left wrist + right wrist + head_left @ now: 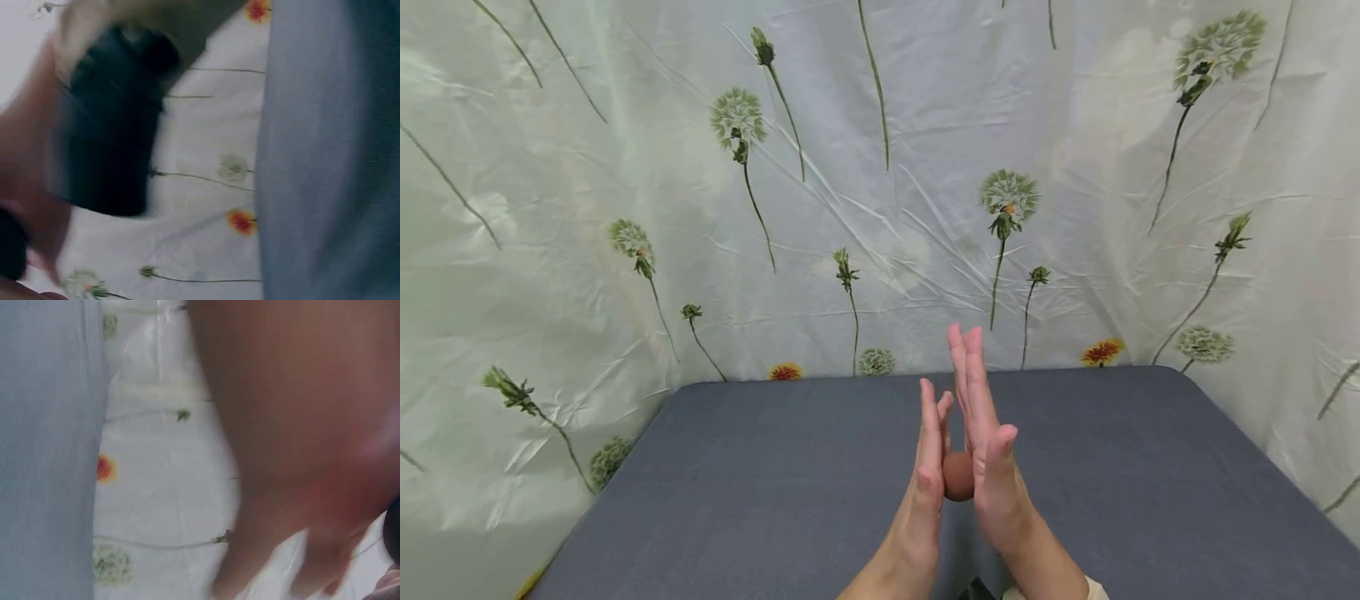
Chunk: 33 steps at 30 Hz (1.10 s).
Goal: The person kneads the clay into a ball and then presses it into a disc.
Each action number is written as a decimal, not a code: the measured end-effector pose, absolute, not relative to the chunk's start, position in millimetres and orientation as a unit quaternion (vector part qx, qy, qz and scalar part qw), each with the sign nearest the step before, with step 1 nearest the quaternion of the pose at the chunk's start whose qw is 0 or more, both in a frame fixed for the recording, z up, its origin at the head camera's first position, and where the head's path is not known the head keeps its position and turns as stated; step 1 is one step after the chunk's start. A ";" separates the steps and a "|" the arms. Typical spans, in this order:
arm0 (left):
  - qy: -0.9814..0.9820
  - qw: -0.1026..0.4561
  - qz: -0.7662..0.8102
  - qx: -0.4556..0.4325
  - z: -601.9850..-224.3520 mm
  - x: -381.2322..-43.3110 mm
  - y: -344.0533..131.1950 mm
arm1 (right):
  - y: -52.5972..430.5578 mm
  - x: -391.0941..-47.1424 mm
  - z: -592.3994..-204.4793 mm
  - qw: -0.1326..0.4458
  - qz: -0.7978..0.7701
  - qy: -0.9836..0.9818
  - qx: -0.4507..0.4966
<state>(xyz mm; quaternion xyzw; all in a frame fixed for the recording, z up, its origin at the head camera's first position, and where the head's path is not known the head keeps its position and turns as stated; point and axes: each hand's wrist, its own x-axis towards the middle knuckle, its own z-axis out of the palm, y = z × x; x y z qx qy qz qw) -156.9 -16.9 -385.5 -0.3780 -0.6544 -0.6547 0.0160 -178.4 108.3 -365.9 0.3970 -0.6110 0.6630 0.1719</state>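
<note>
A small reddish-brown ball point(958, 477) sits between two upright palms in the head view. My left hand point(923, 500) presses it from the left, its fingers straight and pointing up. From the other side, the palm of my right hand point(992, 475) lies against it, with long straight fingers reaching higher than the left ones. Both wrist views are blurred by motion. The left wrist view has a black wrist camera point(109, 131) on a beige sleeve, and a hand fills much of the right wrist view.
A dark grey padded table point(760, 483) spreads beneath the hands. Behind and around it hangs a pale sheet point(917, 250) printed with dandelions and other flowers. At the bottom edge a small black object point(976, 590) shows between the forearms.
</note>
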 end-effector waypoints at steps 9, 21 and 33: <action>-0.655 0.122 -0.671 -0.326 -349.7 -165.2 -60.0 | 61.0 -169.5 -399.3 0.069 0.656 -0.615 0.432; -0.647 0.040 -0.679 -0.344 -380.1 -173.3 -34.7 | 85.1 -162.8 -375.3 0.163 0.645 -0.599 0.446; -0.666 0.118 -0.633 -0.378 -355.2 -161.6 -47.7 | 78.1 -170.4 -385.8 0.084 0.670 -0.613 0.410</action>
